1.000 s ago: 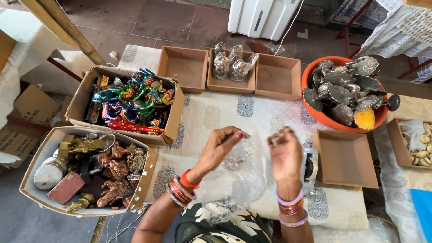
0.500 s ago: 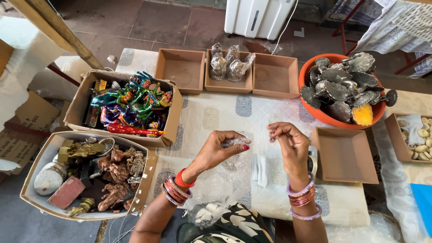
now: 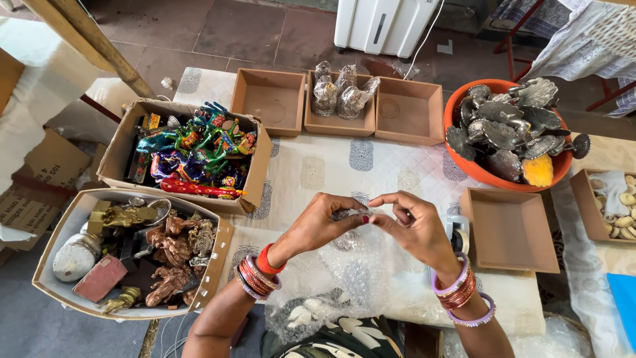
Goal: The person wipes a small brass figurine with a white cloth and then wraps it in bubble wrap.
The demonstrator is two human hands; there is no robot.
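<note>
Overhead, a low desk (image 3: 371, 166) covered with a pale printed cloth is seen on a floor of brown stone tiles (image 3: 252, 33), with a white appliance (image 3: 384, 23) standing at the far edge. Three brown trays are lined along the back; the middle tray (image 3: 339, 109) is filled with plastic-wrapped figures. An orange bowl (image 3: 477, 169) heaped with grey metal leaf-shaped pieces is set to the right, and an empty brown tray (image 3: 513, 232) lies just beside it. Two cardboard boxes stand to the left: one (image 3: 126, 149) is packed with bright painted figures, the other (image 3: 63, 232) with brass and copper ones. A sheet of bubble wrap (image 3: 358, 272) is spread on the cloth below the hands. A small clear-wrapped item (image 3: 350, 214) is pinched between thumb and fingers of the left hand (image 3: 321, 222). Its other end is met by the right hand (image 3: 414, 225), whose fingertips are drawn together against it, the remaining fingers loosely curled.
</note>
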